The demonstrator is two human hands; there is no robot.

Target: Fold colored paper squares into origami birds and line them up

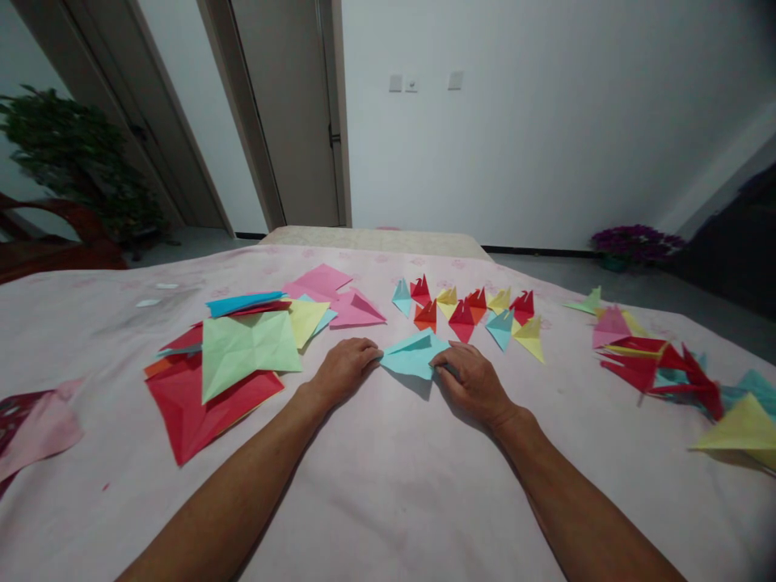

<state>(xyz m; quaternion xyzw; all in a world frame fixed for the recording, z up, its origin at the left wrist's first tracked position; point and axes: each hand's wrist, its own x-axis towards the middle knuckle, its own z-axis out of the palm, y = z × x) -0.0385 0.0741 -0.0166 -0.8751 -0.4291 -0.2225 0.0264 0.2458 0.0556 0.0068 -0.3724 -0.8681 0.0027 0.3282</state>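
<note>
A light blue sheet of origami paper (413,356), partly folded and creased, is held just above the cloth between my two hands. My left hand (347,368) pinches its left corner between thumb and fingers. At the opposite side my right hand (474,380) grips the right edge, thumb below and fingers curled over. Just beyond the paper stand several small folded paper cranes in red, yellow, orange and light blue, among them a red crane (462,320) and a light blue crane (500,327).
A pink-white cloth (376,501) covers the table. Left lies a pile of creased paper with a pale green sheet (248,347), a red sheet (200,412) and a pink sheet (357,309). At right lie more folded pieces, including a yellow one (743,428) and a red one (667,368).
</note>
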